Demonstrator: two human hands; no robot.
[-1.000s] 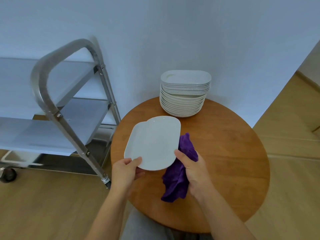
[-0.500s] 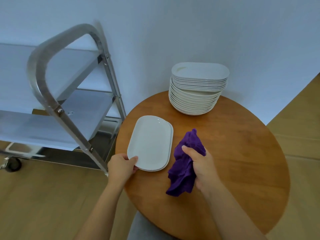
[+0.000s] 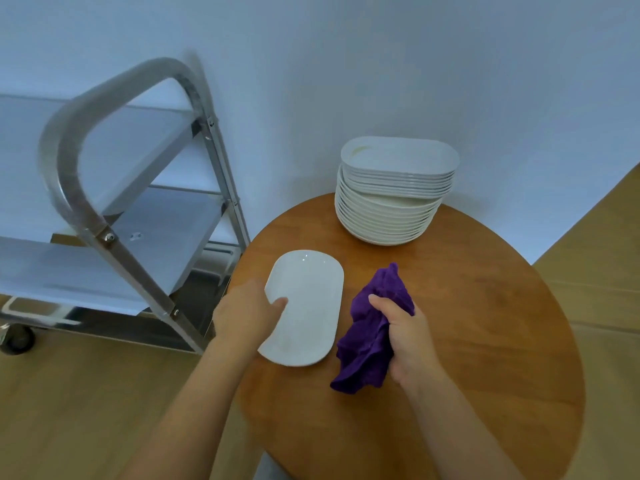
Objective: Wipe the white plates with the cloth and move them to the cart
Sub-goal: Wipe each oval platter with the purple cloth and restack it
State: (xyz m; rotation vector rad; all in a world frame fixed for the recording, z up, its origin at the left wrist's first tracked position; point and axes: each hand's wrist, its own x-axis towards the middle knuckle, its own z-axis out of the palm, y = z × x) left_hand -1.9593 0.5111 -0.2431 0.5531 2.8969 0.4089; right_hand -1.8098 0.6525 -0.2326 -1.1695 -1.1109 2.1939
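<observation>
A white oblong plate [image 3: 308, 310] lies near the left edge of the round wooden table [image 3: 485, 323]. My left hand [image 3: 247, 315] grips its left rim, thumb on top of the plate. My right hand [image 3: 403, 332] holds a crumpled purple cloth [image 3: 370, 344] just right of the plate, the cloth hanging down onto the table. A tall stack of white plates [image 3: 394, 195] stands at the table's far side near the wall. The metal cart [image 3: 114, 216] stands to the left of the table.
The cart has a curved steel handle [image 3: 69, 147] and grey shelves [image 3: 166, 233], with a wheel [image 3: 17, 339] at the lower left. A pale wall runs behind the table. Wooden floor lies to the left and right.
The plate has come down from a tilted hold to lie on the table. My left hand slid further along its left rim. My right hand let go of the plate and keeps the cloth.
</observation>
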